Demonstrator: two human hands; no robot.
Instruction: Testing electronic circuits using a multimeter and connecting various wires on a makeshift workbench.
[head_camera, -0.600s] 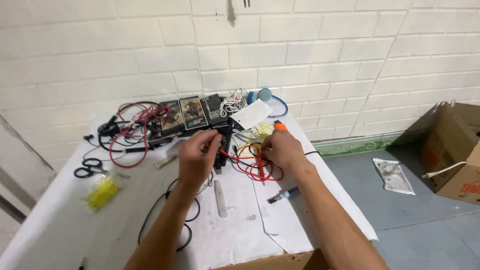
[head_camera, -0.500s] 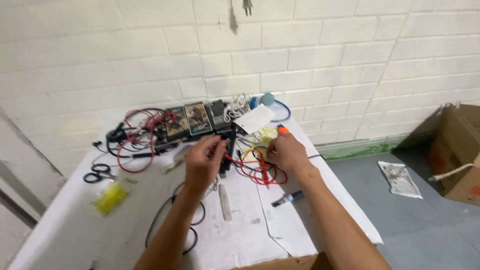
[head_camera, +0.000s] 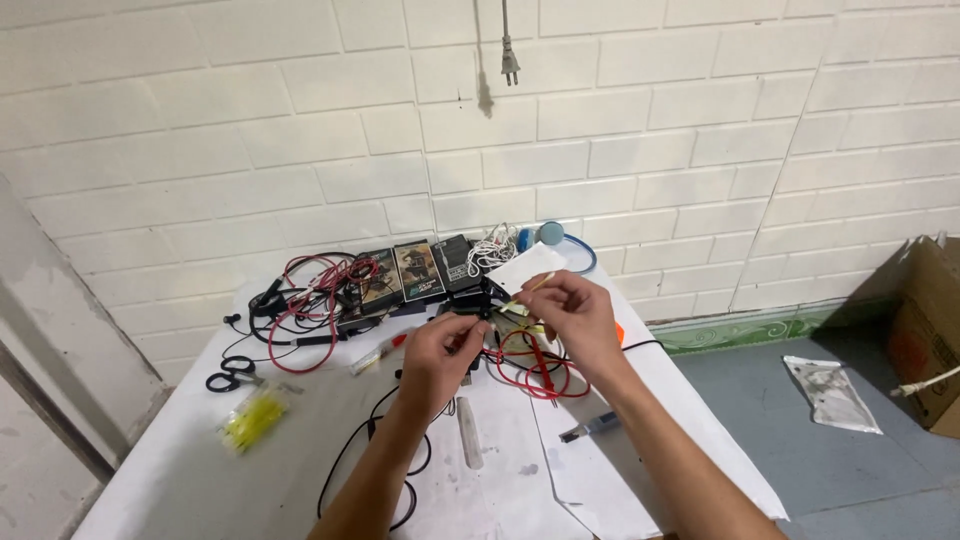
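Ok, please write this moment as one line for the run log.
left hand: grips small black part | right hand: pinches thin stick | below: red wires | table: scissors

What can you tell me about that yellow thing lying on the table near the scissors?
The yellow thing is a small clear plastic bag stuffed with bright yellow pieces, too small to tell what they are. It lies flat and slanted on the white table, near its left side, just below the black scissors. Nothing seems to touch it but the table. Both hands are busy farther right, away from it.
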